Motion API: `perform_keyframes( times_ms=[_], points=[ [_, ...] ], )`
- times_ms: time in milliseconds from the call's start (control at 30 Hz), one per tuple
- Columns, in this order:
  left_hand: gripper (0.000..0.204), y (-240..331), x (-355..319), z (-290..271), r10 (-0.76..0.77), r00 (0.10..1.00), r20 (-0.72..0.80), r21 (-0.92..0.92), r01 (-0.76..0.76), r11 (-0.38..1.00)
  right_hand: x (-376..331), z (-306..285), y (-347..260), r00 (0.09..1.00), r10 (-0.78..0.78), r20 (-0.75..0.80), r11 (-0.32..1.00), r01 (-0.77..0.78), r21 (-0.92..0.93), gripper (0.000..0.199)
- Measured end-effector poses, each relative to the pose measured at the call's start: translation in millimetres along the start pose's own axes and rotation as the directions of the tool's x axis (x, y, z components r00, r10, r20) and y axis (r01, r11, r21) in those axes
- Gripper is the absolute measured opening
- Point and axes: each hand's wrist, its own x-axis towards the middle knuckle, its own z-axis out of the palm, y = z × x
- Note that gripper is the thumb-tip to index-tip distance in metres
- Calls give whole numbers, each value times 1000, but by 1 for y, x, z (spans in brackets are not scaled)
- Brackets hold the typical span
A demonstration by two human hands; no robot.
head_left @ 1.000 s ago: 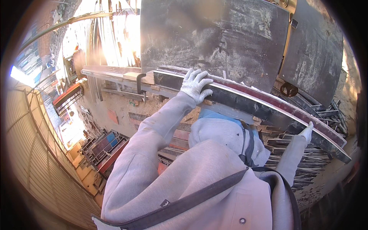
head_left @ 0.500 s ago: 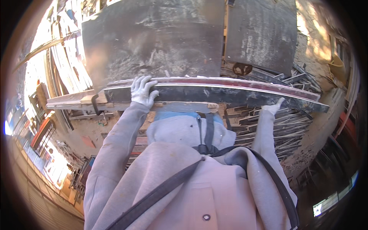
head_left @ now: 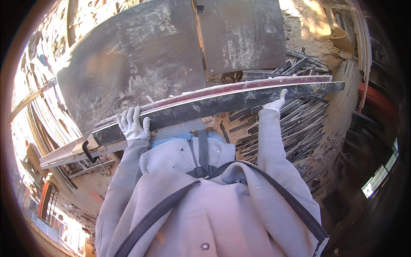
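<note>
A long dark board point(head_left: 222, 100) stretches across in front of me, its narrow face toward me, with a reddish-brown board point(head_left: 239, 87) lying along its far side. My left hand point(head_left: 133, 123), in a white glove, lies against the dark board near its left end, fingers outstretched over the upper edge and thumb spread aside. Farther right, my gloved right hand point(head_left: 274, 105) grips the same board from beneath, thumb up on its near face; its other fingers are hidden under the board. A large dark panel point(head_left: 137, 55) lies flat beyond the boards.
A second dark panel point(head_left: 244, 38) sits to the right across a narrow gap. A black metal bracket point(head_left: 89, 152) hangs on a wooden rail point(head_left: 60, 157) at left. Stacked dark strips point(head_left: 282, 132) lie below on the right; pale wood lengths point(head_left: 55, 115) are heaped at left.
The view has turned, so the panels and boards sit farther left and slope up toward the right. My left hand's fingers are spread wider; both hands remain on the dark board.
</note>
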Motion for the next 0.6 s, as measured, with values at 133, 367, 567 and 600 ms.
perform_keyframes(
  times_ms=[133,367,567,600],
  points=[
    [55,2,-1,-2,-26,998,-54,-98,21,995,-3,1,-1,999,4,50,999,-5,32,69],
    [48,6,0,-2,-47,988,-144,-134,28,991,-9,3,-1,999,-28,44,999,29,-19,70],
    [42,4,1,1,-50,971,-233,-166,11,986,-19,4,2,996,63,-58,979,-73,-189,75],
    [42,5,1,2,-62,971,-231,-151,27,988,-22,1,-1,986,108,-126,927,-145,-345,75]
  ],
)
